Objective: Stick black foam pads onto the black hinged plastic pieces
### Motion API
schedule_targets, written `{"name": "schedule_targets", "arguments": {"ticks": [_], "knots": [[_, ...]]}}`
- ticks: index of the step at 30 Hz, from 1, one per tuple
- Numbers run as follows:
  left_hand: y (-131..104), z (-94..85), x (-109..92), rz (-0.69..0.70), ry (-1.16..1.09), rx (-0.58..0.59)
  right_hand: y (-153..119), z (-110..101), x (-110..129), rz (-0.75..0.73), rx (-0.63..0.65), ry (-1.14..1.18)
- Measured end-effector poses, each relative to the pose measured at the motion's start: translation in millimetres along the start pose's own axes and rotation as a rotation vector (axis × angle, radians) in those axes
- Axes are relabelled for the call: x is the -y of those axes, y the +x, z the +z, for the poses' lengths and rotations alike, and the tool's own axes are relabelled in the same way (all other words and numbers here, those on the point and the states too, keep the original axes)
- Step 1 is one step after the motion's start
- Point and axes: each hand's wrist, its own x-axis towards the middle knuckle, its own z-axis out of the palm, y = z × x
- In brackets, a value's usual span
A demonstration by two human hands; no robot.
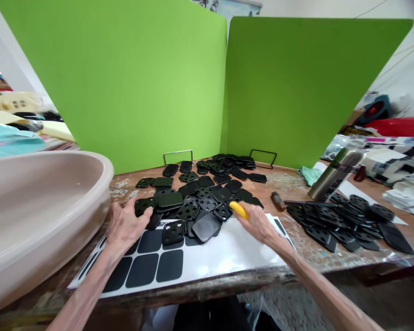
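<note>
My left hand grips the edge of a small black plate with round holes, thumb along its near side. Against that plate lies a smooth black plate; whether the two are joined I cannot tell. In my right hand is a yellow handle, pointing left; the rest of the tool is hidden. Between my hands lies a loose heap of black plates, some holed, some smooth. Beneath its near edge is a white sheet bearing rounded black squares.
A large pale pink basin stands at the left. Green panels rise behind the table. More black pieces are piled at the right, near a steel flask and a small brown bottle-like object.
</note>
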Motion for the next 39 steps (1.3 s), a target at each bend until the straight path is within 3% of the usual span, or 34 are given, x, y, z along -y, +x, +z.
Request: {"name": "schedule_targets", "arguments": {"ticks": [3, 6, 8, 11, 17, 21, 23, 25, 28, 29, 31, 32, 35, 37, 39], "knots": [[-19.2, 7.8, -6.0, 0.263, 0.255, 0.126, 47.1, 5.0, -26.7, 0.084, -0.044, -0.076], [-42.0, 30.7, -14.8, 0.542, 0.311, 0.295, 87.2, 14.1, -45.7, 0.123, -0.038, -0.116], [-48.4, 46.8, -18.7, 0.649, 0.356, 0.345, 107.2, 20.4, -52.4, 0.141, -0.015, -0.132], [-41.1, 61.6, -19.6, 0.651, 0.405, 0.349, 128.3, 28.5, -57.2, 0.168, 0.024, -0.144], [-17.3, 68.9, -14.5, 0.592, 0.413, 0.313, 150.3, 37.9, -61.3, 0.254, 0.003, -0.105], [-27.2, 60.4, -25.2, 0.572, 0.265, 0.159, 148.9, 23.9, -52.1, 0.226, -0.118, -0.03], [-39.8, 49.7, -37.4, 0.44, 0.031, 0.197, 135.4, 8.2, -39.8, 0.155, -0.219, 0.008], [-55.4, 38.0, -50.9, 0.178, -0.333, 0.428, 108.2, -8.7, -21.9, 0.038, -0.317, 0.046], [-82.6, 24.7, -65.5, -0.222, -0.884, 0.77, 43.0, -24.9, 11.4, -0.175, -0.388, 0.088], [-92.7, 21.9, -67.7, -0.292, -1.016, 0.814, 17.6, -26.0, 22.7, -0.286, -0.401, 0.097], [-113.8, 18.0, -68.0, -0.351, -1.192, 0.845, -32.3, -21.4, 42.5, -0.681, -0.451, 0.054], [-124.7, 16.6, -66.1, -0.367, -1.238, 0.846, -55.1, -16.3, 50.1, -0.765, -0.462, 0.022], [-156.5, 14.2, -54.5, -0.433, -1.229, 0.838, -110.3, 4.8, 61.1, -0.756, -0.355, -0.02], [-175.4, 13.4, -43.8, -0.47, -1.178, 0.838, -136.0, 17.9, 60.6, -0.683, -0.26, 0.086], [-191.2, 12.6, -33.3, -0.473, -1.154, 0.841, -153.2, 25.7, 57.9, -0.532, -0.244, 0.27]]}}
